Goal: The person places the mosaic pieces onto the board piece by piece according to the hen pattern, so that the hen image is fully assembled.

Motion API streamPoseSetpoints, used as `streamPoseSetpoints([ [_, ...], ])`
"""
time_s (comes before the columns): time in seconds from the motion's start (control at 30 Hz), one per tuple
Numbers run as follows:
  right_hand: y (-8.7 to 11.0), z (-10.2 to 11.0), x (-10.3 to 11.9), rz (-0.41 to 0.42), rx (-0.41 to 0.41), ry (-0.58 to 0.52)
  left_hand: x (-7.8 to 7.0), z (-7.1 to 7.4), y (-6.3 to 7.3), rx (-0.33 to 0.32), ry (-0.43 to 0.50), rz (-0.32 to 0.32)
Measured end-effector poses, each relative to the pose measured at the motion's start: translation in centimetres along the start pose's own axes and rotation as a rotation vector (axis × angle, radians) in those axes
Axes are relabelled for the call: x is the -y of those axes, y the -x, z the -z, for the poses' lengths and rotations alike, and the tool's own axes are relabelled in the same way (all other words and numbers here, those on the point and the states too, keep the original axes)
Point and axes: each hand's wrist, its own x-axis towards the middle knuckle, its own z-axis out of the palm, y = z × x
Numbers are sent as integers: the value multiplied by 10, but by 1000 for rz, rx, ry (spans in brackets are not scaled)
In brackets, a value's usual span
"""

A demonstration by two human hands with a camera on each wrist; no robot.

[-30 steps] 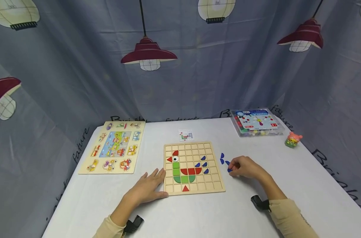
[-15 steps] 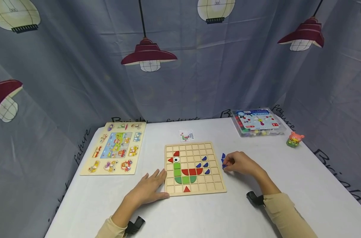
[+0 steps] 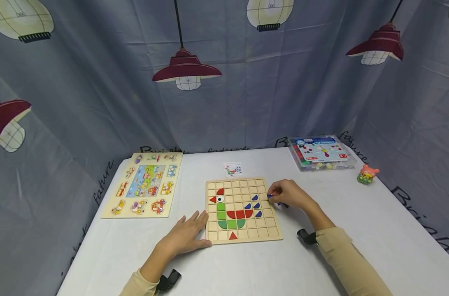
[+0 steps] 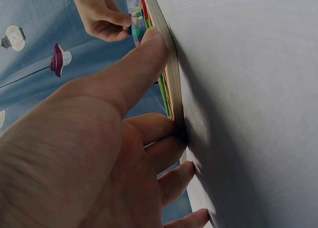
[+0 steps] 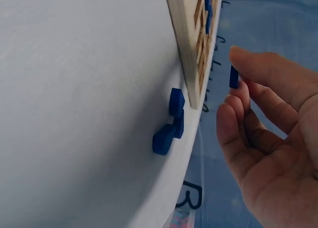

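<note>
My right hand [image 3: 291, 195] pinches a blue wooden piece [image 5: 233, 77] between thumb and fingertips, raised at the right edge of the gridded wooden board [image 3: 218, 235]. In the right wrist view, three loose blue pieces [image 5: 163, 139] lie on the table beside the board. Set on the grid are red, green and several blue pieces [image 3: 258, 214], with a round eye piece [image 3: 220, 199] near the upper left. My left hand [image 3: 183, 236] rests at the board's left side, fingers spread; the left wrist view shows its thumb [image 4: 144, 59] against the board's edge.
Behind the board lies a small printed card [image 3: 232, 169] with a similar picture. A wooden picture puzzle [image 3: 172, 181] is on the left. At the back right are a clear plastic box [image 3: 322, 152] and a small pink-and-green figurine [image 3: 367, 174].
My right hand has picked up a blue piece from the loose ones and carried it leftward and away from me to the board's right edge. The left hand has stayed in place.
</note>
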Motion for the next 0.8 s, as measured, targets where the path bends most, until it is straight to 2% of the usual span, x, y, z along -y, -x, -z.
streamPoseSetpoints([
  [0.37, -20, -14, 1, -14, -3, 25, 1, -2, 0, 1, 7, 0],
  [0.6, -24, -18, 4, -67, 13, 11, 1, -3, -1, 3, -4, -3],
  [0.8, -25, -17, 6, -62, 12, 21, 0, -1, 0, 2, 4, 4],
])
